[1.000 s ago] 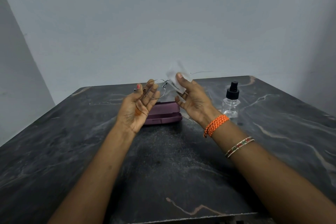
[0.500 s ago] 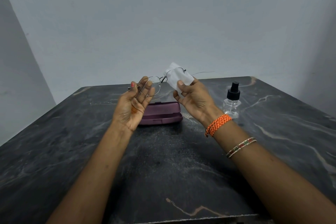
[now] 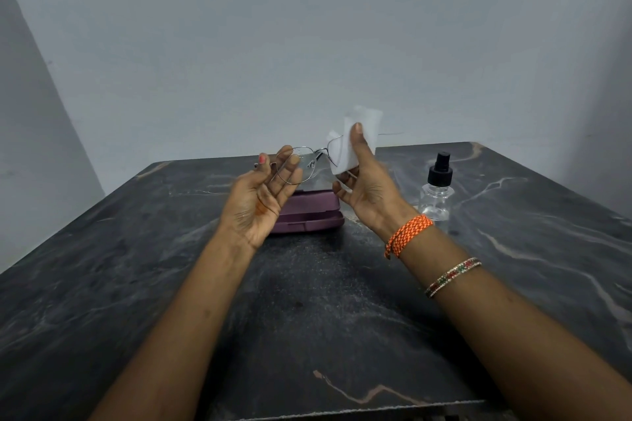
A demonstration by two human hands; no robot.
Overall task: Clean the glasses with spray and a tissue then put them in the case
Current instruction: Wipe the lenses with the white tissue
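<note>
1. The left hand (image 3: 263, 202) holds the glasses (image 3: 301, 164) by one lens, at frame center.
2. The right hand (image 3: 367, 188) pinches the tissue (image 3: 359, 140) on the other lens.
3. The case (image 3: 307, 212) lies closed below the hands; the spray bottle (image 3: 436, 191) stands to the right.

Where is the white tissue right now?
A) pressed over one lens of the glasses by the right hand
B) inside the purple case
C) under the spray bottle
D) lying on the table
A: the right hand holds the tissue wrapped against one lens of the glasses, above the table.
</note>
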